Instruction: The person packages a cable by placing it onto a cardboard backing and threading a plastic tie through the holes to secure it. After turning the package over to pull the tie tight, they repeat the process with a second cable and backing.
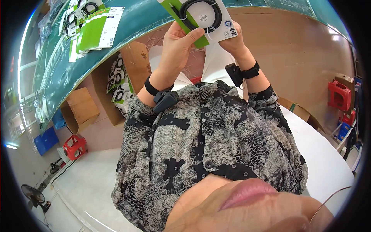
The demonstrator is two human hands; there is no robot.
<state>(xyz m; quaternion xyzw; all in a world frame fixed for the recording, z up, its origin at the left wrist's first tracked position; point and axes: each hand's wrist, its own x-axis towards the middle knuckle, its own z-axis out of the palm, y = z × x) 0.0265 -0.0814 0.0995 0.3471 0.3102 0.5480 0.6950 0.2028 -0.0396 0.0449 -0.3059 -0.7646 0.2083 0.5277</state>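
A green and white backing card (224, 19) is raised over the table's near edge, at the top of the head view. On its face lies a coiled black cable (184, 7), bound to it with a white tie (209, 32). My left hand (176, 43) grips the card's lower left part, its thumb pressed on the front beside the tie. At the card's right edge my right hand (234, 40) is closed on it, most of its fingers hidden behind.
Fanned green and white cards (101, 30) lie on the green-covered table (133, 19), left, beside several cards with black cables (71, 18). Below stands an open carton (101, 83) holding more carded cables (119, 92). A red stool (74, 147) is at lower left, another red stool (340, 94) at right.
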